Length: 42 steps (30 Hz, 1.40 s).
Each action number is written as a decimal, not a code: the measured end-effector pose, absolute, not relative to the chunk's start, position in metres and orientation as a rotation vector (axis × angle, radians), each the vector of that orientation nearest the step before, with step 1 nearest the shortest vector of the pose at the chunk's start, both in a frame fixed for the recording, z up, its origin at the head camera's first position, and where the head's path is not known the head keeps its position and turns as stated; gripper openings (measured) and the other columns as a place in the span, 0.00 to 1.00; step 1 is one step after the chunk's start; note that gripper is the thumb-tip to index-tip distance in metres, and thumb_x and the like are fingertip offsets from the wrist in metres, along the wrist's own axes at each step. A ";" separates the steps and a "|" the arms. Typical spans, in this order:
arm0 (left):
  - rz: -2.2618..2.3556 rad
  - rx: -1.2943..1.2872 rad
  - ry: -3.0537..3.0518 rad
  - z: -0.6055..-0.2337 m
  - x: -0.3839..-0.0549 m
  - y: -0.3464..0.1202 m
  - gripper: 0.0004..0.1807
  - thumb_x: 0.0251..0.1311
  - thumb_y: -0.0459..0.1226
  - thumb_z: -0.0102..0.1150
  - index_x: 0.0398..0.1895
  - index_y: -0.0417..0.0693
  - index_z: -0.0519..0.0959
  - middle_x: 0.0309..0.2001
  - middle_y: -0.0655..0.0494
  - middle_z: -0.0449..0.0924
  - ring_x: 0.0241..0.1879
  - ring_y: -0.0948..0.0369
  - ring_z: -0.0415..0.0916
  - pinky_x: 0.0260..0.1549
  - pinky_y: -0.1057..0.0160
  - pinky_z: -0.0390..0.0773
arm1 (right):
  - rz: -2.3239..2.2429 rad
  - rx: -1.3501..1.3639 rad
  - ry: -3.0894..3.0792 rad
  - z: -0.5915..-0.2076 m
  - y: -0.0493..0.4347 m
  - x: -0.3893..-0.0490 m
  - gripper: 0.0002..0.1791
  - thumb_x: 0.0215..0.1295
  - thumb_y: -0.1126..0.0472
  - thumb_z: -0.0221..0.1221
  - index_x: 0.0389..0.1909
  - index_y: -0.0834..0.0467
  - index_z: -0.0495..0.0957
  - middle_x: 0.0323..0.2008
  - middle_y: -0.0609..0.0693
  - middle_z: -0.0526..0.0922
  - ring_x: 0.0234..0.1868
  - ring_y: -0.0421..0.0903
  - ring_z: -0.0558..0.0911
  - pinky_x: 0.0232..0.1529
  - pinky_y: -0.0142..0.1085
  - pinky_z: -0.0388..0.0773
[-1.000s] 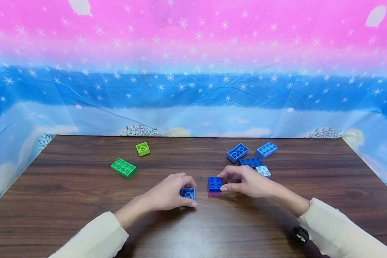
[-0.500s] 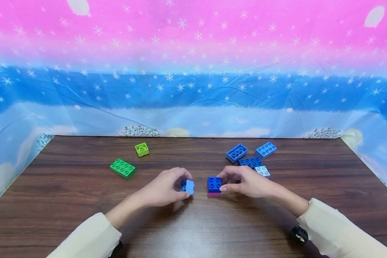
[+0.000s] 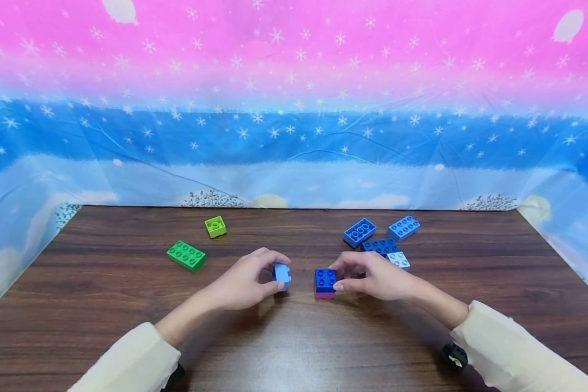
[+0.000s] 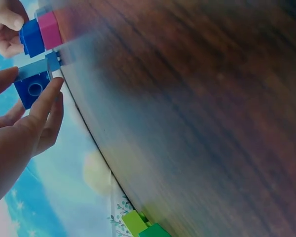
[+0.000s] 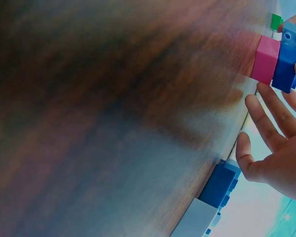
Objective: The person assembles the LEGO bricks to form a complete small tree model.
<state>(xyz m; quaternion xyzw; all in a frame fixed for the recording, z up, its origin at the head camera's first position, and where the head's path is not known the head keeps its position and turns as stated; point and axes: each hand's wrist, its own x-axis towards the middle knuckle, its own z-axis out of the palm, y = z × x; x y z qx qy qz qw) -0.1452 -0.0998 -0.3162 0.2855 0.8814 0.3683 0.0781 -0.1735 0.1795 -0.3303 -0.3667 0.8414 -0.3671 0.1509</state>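
Note:
Between thumb and fingers, my left hand [image 3: 245,279] pinches a light blue building brick [image 3: 282,276]. It is turned on its side, studs to the right; the left wrist view shows its hollow underside [image 4: 33,90]. Just right of it, a dark blue brick [image 3: 325,279] with studs up sits on a pink brick [image 3: 325,295] on the table. My right hand [image 3: 377,276] holds the dark blue brick by its right side, thumb in front and index finger behind. A gap separates the light blue brick from this stack.
Behind my right hand lie a dark blue brick [image 3: 379,246], a pale blue brick [image 3: 398,260], an upturned blue brick [image 3: 360,232] and a lighter blue brick [image 3: 404,228]. At left are a green brick [image 3: 187,256] and an upturned lime brick [image 3: 215,226]. A patterned cloth [image 3: 294,136] hangs behind the table.
My left hand has lifted the light blue brick slightly and turned it from underside up to studs facing right. The right hand and the stack have stayed in place.

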 end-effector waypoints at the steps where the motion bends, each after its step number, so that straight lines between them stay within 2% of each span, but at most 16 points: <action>1: 1.110 0.852 2.640 -0.317 -0.145 -0.099 0.18 0.57 0.32 0.58 0.51 0.38 0.72 0.42 0.52 0.71 0.44 0.57 0.72 0.42 0.57 0.73 | -1.054 -1.054 2.416 -0.330 0.179 -0.174 0.13 0.64 0.57 0.56 0.47 0.57 0.74 0.37 0.47 0.79 0.37 0.43 0.77 0.36 0.36 0.75; 13: 1.179 0.823 2.642 -0.321 -0.146 -0.094 0.17 0.55 0.34 0.61 0.47 0.38 0.73 0.39 0.53 0.73 0.42 0.56 0.73 0.39 0.62 0.76 | -1.036 -1.054 2.431 -0.330 0.179 -0.174 0.13 0.64 0.56 0.56 0.47 0.56 0.74 0.37 0.45 0.79 0.38 0.43 0.77 0.39 0.38 0.75; 24: 1.226 0.814 2.646 -0.321 -0.147 -0.092 0.15 0.53 0.33 0.61 0.44 0.38 0.73 0.37 0.54 0.73 0.40 0.58 0.73 0.38 0.62 0.75 | -1.038 -1.055 2.428 -0.330 0.179 -0.174 0.13 0.64 0.56 0.56 0.47 0.56 0.74 0.37 0.45 0.79 0.39 0.42 0.77 0.41 0.38 0.74; 29: 1.238 0.781 2.656 -0.320 -0.147 -0.091 0.15 0.55 0.35 0.61 0.43 0.39 0.73 0.37 0.55 0.73 0.40 0.59 0.73 0.37 0.63 0.75 | -1.044 -1.051 2.425 -0.331 0.179 -0.174 0.13 0.64 0.57 0.56 0.47 0.57 0.74 0.38 0.45 0.79 0.39 0.42 0.77 0.42 0.38 0.74; 35: 1.228 0.735 2.679 -0.317 -0.147 -0.089 0.15 0.56 0.38 0.62 0.43 0.41 0.73 0.38 0.55 0.74 0.41 0.58 0.73 0.39 0.60 0.75 | -1.048 -1.060 2.422 -0.331 0.180 -0.174 0.13 0.64 0.57 0.56 0.47 0.57 0.74 0.38 0.45 0.79 0.39 0.42 0.77 0.43 0.38 0.74; 42: 1.279 0.742 2.667 -0.316 -0.148 -0.084 0.14 0.53 0.33 0.63 0.42 0.40 0.73 0.41 0.51 0.73 0.47 0.53 0.74 0.42 0.61 0.75 | -1.064 -1.046 2.408 -0.331 0.179 -0.174 0.12 0.64 0.57 0.56 0.46 0.56 0.74 0.38 0.46 0.79 0.40 0.42 0.77 0.43 0.38 0.74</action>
